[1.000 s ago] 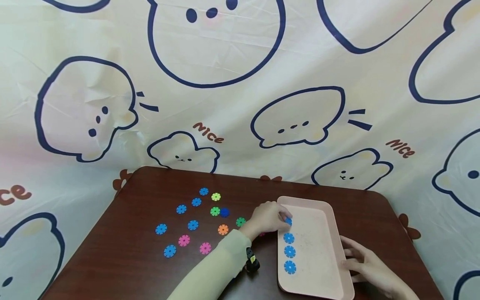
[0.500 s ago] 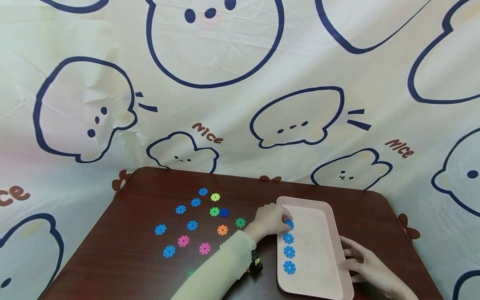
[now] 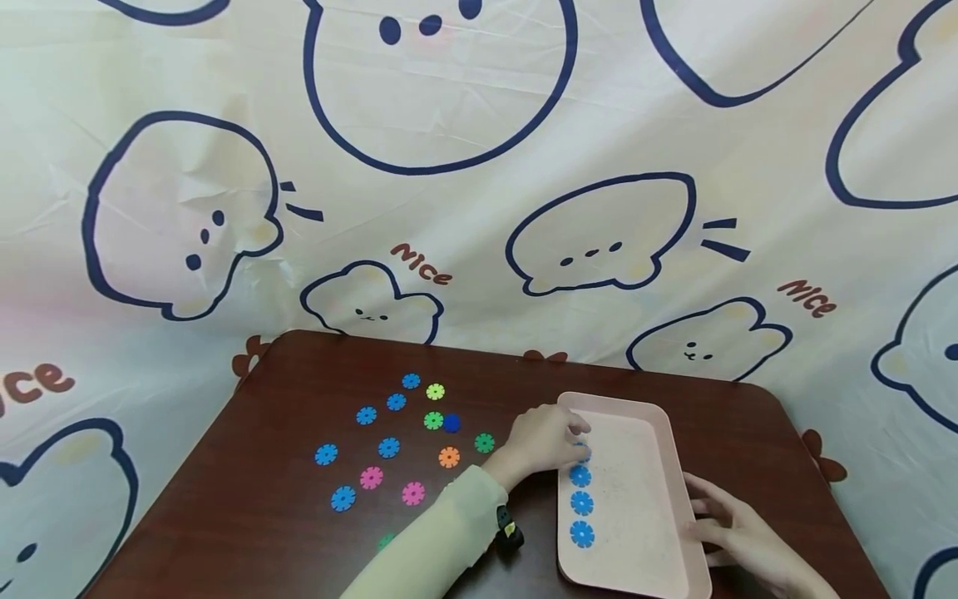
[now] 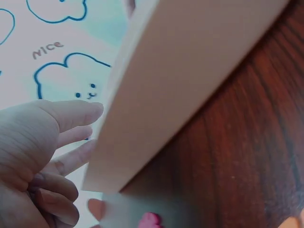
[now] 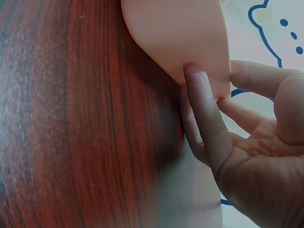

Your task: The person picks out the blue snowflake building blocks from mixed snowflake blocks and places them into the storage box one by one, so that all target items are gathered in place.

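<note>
My left hand [image 3: 545, 437] reaches over the left rim of a pale pink tray [image 3: 632, 499], fingertips just above a blue notched disc [image 3: 585, 453] that they partly cover. Below it in the tray, more blue discs [image 3: 581, 503] lie in a line along the left side. In the left wrist view, the thumb and fingers [image 4: 78, 114] stand apart at the tray wall [image 4: 156, 95]; the wall hides the disc. My right hand [image 3: 737, 532] rests against the tray's right side. Its extended fingers [image 5: 204, 104] touch the outer wall in the right wrist view.
Loose notched discs in blue, pink [image 3: 413, 493], orange [image 3: 449, 457], green [image 3: 484, 443] and yellow-green [image 3: 435, 391] lie on the dark wooden table [image 3: 247, 499], left of the tray. A printed cloth [image 3: 479, 208] hangs behind the table. My left sleeve [image 3: 434, 532] crosses the table's front.
My left hand moved slightly toward me along the tray's left side with the blue disc, which now lies beneath the fingertips, close to the others. The right hand stays at the tray's right side.
</note>
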`<state>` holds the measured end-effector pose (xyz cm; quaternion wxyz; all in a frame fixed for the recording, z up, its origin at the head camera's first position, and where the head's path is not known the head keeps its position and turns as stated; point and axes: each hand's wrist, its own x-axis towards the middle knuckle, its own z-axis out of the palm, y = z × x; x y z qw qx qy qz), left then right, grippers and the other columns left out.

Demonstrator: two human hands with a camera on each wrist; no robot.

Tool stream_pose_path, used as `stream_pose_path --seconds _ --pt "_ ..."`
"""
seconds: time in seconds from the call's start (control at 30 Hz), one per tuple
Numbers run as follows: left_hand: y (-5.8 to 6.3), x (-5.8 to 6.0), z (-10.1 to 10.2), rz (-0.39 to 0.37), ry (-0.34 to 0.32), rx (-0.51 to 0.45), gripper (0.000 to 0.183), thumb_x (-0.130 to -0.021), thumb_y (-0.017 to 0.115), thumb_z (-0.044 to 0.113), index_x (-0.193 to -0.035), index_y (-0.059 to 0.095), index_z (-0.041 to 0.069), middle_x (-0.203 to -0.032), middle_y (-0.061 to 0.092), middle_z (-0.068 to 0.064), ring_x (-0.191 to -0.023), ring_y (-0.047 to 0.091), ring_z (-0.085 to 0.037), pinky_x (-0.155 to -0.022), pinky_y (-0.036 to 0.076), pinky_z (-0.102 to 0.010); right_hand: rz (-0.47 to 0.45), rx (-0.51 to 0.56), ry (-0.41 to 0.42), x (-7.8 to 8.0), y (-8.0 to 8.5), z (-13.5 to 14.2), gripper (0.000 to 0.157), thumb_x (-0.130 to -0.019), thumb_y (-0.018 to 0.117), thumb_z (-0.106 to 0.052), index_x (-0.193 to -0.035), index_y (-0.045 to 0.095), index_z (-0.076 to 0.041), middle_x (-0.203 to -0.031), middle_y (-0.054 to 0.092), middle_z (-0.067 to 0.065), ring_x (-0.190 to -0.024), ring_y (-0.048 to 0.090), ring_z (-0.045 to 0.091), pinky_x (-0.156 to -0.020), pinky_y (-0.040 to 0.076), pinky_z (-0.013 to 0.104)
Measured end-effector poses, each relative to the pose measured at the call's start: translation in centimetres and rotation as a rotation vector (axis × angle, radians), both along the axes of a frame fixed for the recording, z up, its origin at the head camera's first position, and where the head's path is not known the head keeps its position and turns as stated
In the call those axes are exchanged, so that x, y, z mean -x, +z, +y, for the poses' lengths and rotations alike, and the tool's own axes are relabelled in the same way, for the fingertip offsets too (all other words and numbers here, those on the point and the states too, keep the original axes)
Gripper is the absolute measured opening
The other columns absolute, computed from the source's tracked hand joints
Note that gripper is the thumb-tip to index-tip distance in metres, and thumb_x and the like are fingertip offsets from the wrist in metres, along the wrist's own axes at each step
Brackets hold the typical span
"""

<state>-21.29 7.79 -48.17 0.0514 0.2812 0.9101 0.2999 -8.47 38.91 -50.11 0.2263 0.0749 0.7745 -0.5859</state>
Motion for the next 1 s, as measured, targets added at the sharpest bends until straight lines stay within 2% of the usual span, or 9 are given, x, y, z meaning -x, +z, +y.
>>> stream_pose_path --seconds 0.23,0.37,0.53,0.7,0.9,1.0 --pt "2.3 -1.1 -1.0 0.003 0.006 -0.024 0.033 -0.09 0.081 0.041 -0.121 0.079 0.029 -0.111 0.075 0.014 -0.093 0.067 -0.006 -0.068 0.05 -0.024 -0.004 0.007 0.012 0.0 0.1 0.0 0.086 -0.101 0.067 -0.013 -0.162 0.011 0.005 -0.128 0.059 0.021 -0.106 0.069 0.034 -0.079 0.06 0.054" --pt "3.2 -1.7 -2.2 0.009 -0.018 -0.08 0.033 -0.09 0.081 0.04 -0.12 0.08 0.026 -0.105 0.074 0.016 -0.078 0.061 0.0 -0.062 0.047 -0.023 -0.005 0.008 0.009 0.0 0.0 0.1 0.086 -0.1 0.067 -0.013 -0.162 0.01 0.005 -0.128 0.06 0.021 -0.106 0.069 0.034 -0.079 0.06 0.055" --pt "3.5 -2.4 -4.2 0.036 -0.049 -0.128 0.033 -0.091 0.082 0.038 -0.12 0.08 0.022 -0.102 0.073 0.011 -0.071 0.054 0.002 -0.057 0.044 -0.021 -0.006 0.01 0.014 -0.2 -0.2 0.4 0.086 -0.101 0.066 -0.013 -0.163 0.009 0.004 -0.129 0.06 0.021 -0.107 0.068 0.034 -0.08 0.059 0.055" --pt "3.8 -2.8 -6.7 0.028 -0.06 -0.156 0.032 -0.092 0.08 0.037 -0.12 0.079 0.02 -0.105 0.074 0.008 -0.073 0.058 -0.002 -0.058 0.046 -0.022 0.0 0.01 0.018 -0.2 -0.1 0.6 0.085 -0.102 0.066 -0.015 -0.163 0.009 0.003 -0.129 0.06 0.021 -0.107 0.069 0.034 -0.08 0.059 0.055" --pt "3.6 -3.4 -10.1 0.008 -0.025 -0.182 0.033 -0.092 0.081 0.037 -0.119 0.079 0.019 -0.105 0.074 0.006 -0.081 0.065 -0.008 -0.061 0.049 -0.024 0.001 0.012 0.019 0.0 -0.3 0.6 0.085 -0.102 0.066 -0.014 -0.163 0.009 0.003 -0.128 0.06 0.021 -0.107 0.069 0.034 -0.08 0.059 0.055" --pt "3.3 -3.7 -11.8 0.027 -0.007 -0.173 0.033 -0.091 0.081 0.037 -0.119 0.079 0.02 -0.105 0.075 0.006 -0.084 0.066 -0.01 -0.064 0.05 -0.024 -0.005 0.007 0.019 0.1 -0.4 0.7 0.085 -0.103 0.066 -0.015 -0.163 0.009 0.003 -0.128 0.06 0.02 -0.107 0.069 0.034 -0.08 0.059 0.055"
